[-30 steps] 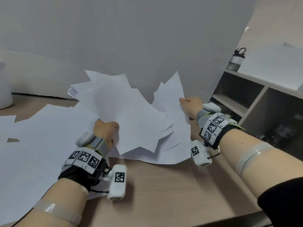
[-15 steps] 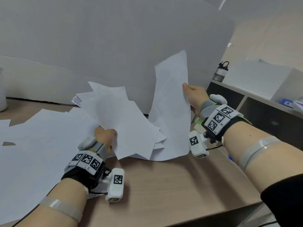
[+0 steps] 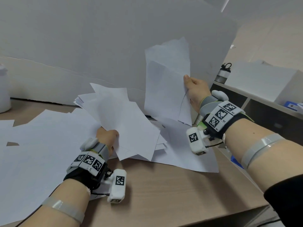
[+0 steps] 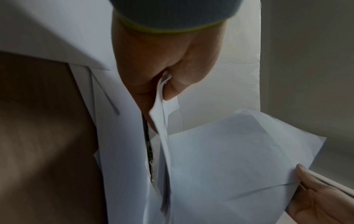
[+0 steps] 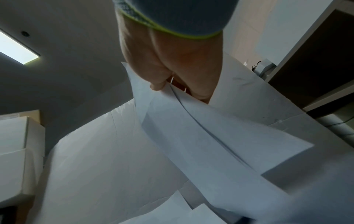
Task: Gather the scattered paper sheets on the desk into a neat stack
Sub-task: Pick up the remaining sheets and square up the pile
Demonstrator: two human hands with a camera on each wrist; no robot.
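Observation:
White paper sheets lie scattered over the wooden desk (image 3: 172,194). My left hand (image 3: 107,136) grips a fanned bunch of sheets (image 3: 124,122) tilted up above the desk; in the left wrist view the thumb (image 4: 178,84) and fingers pinch their edges (image 4: 162,97). My right hand (image 3: 195,89) pinches a few sheets (image 3: 167,86) by their right edge and holds them nearly upright above the desk; the right wrist view shows these sheets (image 5: 201,136) fanning out from the pinch. More loose sheets (image 3: 41,141) cover the desk's left side, and one lies under the right wrist (image 3: 183,149).
A grey board (image 3: 114,38) stands along the desk's back. A white container (image 3: 4,89) sits at the far left. To the right is a shelf unit (image 3: 255,108) with a metal bottle (image 3: 223,73) on top. Bare desk lies in front of my hands.
My right hand has lifted its sheets from lying on the desk to nearly upright. The left hand has kept its grip on the fanned bunch, almost unmoved.

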